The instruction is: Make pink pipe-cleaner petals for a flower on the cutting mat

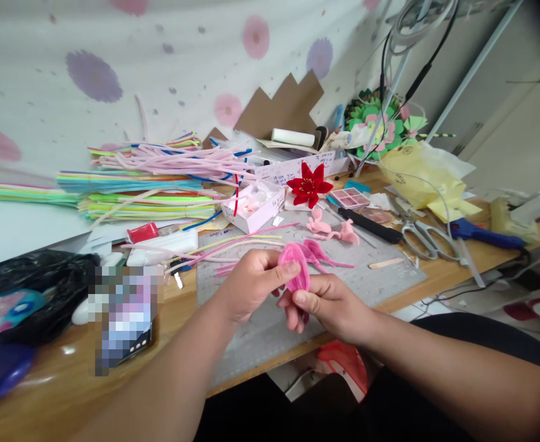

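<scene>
A pink fuzzy petal, apparently shaped from pipe cleaner [290, 258], is held up over the grey cutting mat [242, 344]. My left hand [254, 279] is closed, its thumb pressing the petal's face. At the petal's lower end, my right hand [332, 304] pinches it between thumb and fingers; the fingertips behind are partly hidden. Just beyond my hands, more pink petals [314, 252] with stems lie on the mat. Pale pink fuzzy pieces [321, 226] sit farther back, near a red fuzzy flower [309, 185].
Bundles of coloured pipe cleaners [150, 205] are stacked at the back left, beside a small white box [254, 209]. Scissors [424, 239] and a black-handled tool [370, 225] lie to the right, with a blue-handled tool [484, 233] beyond. A phone with blurred screen [129, 319] rests at left.
</scene>
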### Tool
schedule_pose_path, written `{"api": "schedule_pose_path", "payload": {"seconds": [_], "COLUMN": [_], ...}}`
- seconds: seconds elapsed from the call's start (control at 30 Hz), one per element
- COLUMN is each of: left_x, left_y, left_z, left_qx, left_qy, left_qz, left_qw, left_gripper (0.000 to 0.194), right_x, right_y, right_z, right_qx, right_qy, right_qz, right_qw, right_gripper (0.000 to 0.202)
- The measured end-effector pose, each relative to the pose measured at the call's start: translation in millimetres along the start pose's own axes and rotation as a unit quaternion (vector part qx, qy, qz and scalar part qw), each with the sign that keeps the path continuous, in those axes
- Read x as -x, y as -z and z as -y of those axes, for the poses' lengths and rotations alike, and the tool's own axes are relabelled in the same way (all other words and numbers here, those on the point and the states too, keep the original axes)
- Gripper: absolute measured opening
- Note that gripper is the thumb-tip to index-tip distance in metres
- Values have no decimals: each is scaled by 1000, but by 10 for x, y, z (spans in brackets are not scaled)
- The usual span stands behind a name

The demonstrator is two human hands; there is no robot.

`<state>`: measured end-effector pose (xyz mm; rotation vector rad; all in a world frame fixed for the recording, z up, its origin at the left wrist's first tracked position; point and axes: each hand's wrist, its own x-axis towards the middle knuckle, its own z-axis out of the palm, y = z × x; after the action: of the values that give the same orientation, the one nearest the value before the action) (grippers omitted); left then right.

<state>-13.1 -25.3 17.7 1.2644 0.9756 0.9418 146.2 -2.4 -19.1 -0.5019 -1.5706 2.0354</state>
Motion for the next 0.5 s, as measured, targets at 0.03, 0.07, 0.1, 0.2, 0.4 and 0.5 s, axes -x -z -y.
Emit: {"api": "schedule_pose_path", "payload": {"seconds": [0.03,0.07,0.1,0.2,0.4,0.5], "left_x": [1,0,-3,-13,-20,-35], "left_y": [-9,-16,-21,-10,71,87], "left_z": [-12,-24,-32,-37,-16,1], "left_qx": [24,40,48,48,6,-28], "left_qy": [1,-1,-5,-2,29,15], "left_qz": [3,3,3,13,-14,-79], "left_qw": [1000,999,999,999,999,996], "left_gripper": [30,26,23,21,27,28], "right_x": [-9,-15,-20,-27,-30,-41], "right_y": [8,13,17,16,8,6], "right_z": [-5,-11,-16,-39,-76,-80], "right_qx": [-5,-10,-17,-58,-100,-89], "right_qy": [6,11,16,18,-8,1], "right_qz": [-7,-12,-17,-34,-44,-49], "right_qw": [1000,1000,1000,998,994,995], "right_gripper": [33,32,32,29,29,28]}}
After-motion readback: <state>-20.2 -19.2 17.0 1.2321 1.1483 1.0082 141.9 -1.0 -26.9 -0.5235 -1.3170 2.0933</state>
